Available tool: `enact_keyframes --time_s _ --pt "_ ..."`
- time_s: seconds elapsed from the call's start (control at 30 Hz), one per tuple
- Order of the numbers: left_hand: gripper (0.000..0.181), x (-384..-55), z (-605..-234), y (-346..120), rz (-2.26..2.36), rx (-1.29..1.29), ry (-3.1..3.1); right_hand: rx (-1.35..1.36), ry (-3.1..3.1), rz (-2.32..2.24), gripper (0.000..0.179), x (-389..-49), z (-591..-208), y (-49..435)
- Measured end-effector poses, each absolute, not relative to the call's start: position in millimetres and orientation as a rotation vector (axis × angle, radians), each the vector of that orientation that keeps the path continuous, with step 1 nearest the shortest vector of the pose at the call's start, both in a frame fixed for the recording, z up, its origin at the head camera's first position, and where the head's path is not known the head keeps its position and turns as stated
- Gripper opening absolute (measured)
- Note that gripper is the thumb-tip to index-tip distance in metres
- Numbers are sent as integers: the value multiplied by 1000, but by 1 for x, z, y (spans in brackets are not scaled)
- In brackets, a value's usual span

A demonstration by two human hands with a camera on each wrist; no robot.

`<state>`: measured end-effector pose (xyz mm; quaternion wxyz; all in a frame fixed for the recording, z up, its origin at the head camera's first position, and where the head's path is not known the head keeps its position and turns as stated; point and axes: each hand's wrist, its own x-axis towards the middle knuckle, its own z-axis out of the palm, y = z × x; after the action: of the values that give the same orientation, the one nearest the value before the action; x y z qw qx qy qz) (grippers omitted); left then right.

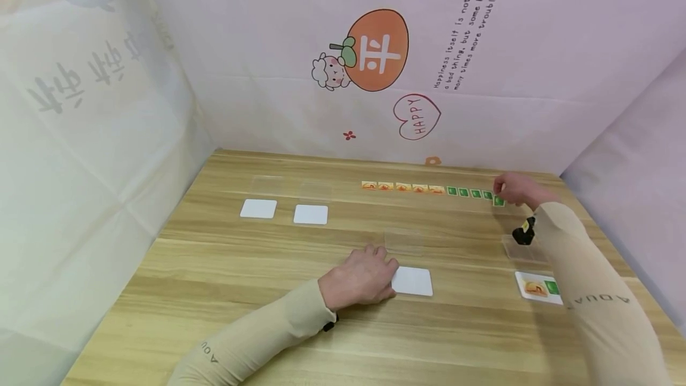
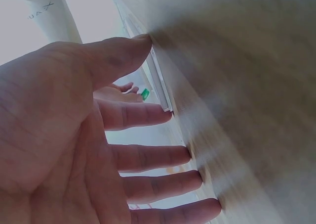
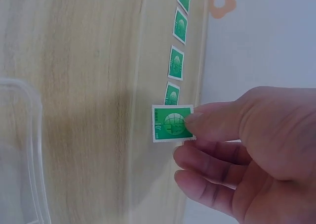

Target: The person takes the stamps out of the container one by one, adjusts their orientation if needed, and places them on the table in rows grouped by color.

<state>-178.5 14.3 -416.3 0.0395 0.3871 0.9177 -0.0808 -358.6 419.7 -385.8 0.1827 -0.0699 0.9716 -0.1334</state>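
Note:
Between thumb and fingers my right hand [image 1: 515,188] pinches a green postage stamp [image 3: 165,130] with a globe printed on it. That stamp is held at the far right end of a row, overlapping another green stamp [image 3: 172,93] in the right wrist view. My left hand [image 1: 359,276] rests on the table, fingers spread and fairly straight. Its thumb and index fingertip touch the edge of a blank white card [image 1: 415,282], seen nearly edge-on in the left wrist view.
Orange stamps [image 1: 403,187] continue the row leftward. At right, a white card [image 1: 527,295] bears an orange and a green stamp, below a clear plastic case [image 1: 514,250]. Two blank cards [image 1: 258,208] lie at left. Printed cloth [image 1: 268,46] walls the wooden table [image 1: 257,338].

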Motion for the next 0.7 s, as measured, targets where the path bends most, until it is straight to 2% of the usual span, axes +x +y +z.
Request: enact_keyframes --time_s 0.7 --pt "45 -179 -418 14 -262 1191 2819 -283 2952 -229 14 -367 -412 431"
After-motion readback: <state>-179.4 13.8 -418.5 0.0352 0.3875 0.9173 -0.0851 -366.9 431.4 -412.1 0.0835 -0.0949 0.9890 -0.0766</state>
